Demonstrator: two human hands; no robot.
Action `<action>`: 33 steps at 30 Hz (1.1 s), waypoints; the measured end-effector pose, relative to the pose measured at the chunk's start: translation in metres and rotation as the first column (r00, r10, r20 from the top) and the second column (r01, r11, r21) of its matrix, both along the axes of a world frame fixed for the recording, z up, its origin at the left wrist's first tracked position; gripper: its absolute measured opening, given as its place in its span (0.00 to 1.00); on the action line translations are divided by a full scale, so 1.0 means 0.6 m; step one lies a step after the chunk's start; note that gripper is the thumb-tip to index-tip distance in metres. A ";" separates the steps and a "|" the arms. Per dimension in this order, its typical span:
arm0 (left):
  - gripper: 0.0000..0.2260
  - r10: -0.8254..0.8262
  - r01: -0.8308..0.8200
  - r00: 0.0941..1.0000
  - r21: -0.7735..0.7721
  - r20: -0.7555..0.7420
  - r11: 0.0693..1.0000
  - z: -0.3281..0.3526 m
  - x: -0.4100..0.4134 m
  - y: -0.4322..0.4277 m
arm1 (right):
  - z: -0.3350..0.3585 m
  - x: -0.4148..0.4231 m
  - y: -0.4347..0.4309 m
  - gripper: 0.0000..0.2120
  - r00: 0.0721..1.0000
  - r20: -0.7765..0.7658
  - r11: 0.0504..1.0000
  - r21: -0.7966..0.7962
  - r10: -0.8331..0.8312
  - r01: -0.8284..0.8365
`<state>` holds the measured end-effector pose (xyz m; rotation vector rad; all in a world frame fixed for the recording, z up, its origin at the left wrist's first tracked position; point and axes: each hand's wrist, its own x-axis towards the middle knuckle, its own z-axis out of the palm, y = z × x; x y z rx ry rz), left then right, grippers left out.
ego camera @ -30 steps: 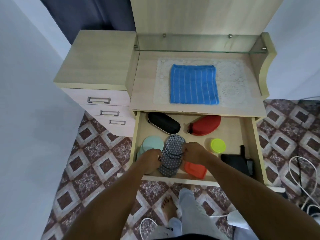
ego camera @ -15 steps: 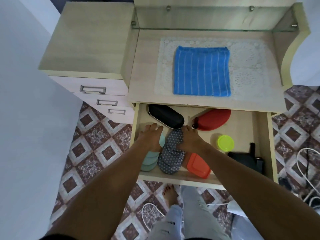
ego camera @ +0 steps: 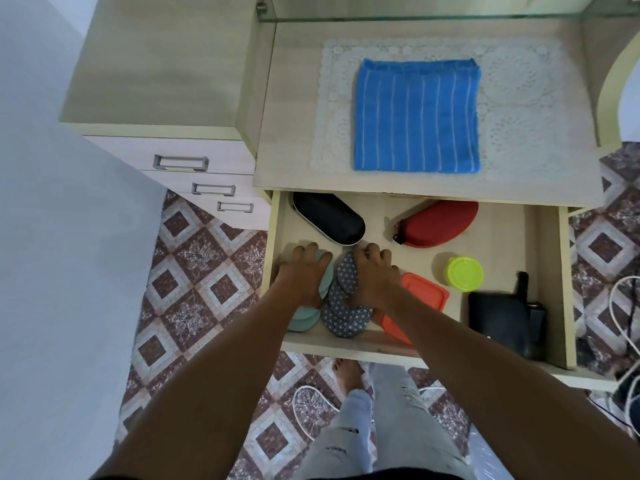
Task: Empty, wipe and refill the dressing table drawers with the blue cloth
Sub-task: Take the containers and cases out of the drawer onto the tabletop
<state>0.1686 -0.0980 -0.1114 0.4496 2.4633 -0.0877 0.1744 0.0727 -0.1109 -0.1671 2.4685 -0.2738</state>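
In the open drawer's (ego camera: 346, 346) front-left corner, left grip (ego camera: 304, 275) lies spread flat on the teal coasters (ego camera: 304, 320), right grip (ego camera: 374, 275) curls round the patterned coasters (ego camera: 346, 320). The blue cloth (ego camera: 417, 116) sits folded on the worktop (ego camera: 287, 150) just behind the drawer.

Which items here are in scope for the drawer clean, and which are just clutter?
Job: blue cloth, open drawer, teal discs, patterned discs, black case, red pouch, green-lidded jar, orange-lidded box, black pouch.
Lying about: lace mat, floor cables.
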 end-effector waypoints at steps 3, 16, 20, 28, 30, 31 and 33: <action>0.41 -0.008 0.008 1.000 -0.001 0.004 1.000 0.005 0.010 -0.004 | -0.004 0.012 -0.009 0.52 1.000 -0.007 1.000 0.008 0.025 -0.025; 0.41 -0.048 0.049 0.999 -0.042 0.019 0.998 0.019 0.057 -0.015 | 0.000 0.066 -0.009 0.44 0.993 -0.045 0.994 0.007 0.109 -0.109; 0.41 -0.066 0.066 0.998 -0.057 -0.014 0.996 0.022 0.060 -0.019 | 0.009 0.068 -0.009 0.44 0.993 -0.026 0.994 0.000 0.112 -0.112; 0.37 -0.046 0.046 0.999 -0.016 -0.006 0.999 0.024 0.070 -0.017 | 0.010 0.074 -0.030 0.43 0.988 -0.045 0.988 -0.052 0.146 -0.148; 0.36 -0.057 0.057 0.998 -0.014 -0.003 0.998 0.025 0.067 -0.019 | 0.008 0.073 -0.034 0.43 0.987 -0.054 0.986 -0.060 0.154 -0.157; 0.36 -0.070 0.070 0.997 -0.022 0.009 0.997 0.025 0.066 -0.021 | 0.006 0.072 -0.036 0.43 0.986 -0.055 0.985 -0.060 0.156 -0.159; 0.36 -0.075 0.077 0.996 -0.033 0.043 0.997 0.024 0.065 -0.024 | 0.001 0.072 -0.037 0.43 0.985 -0.059 0.984 -0.059 0.163 -0.167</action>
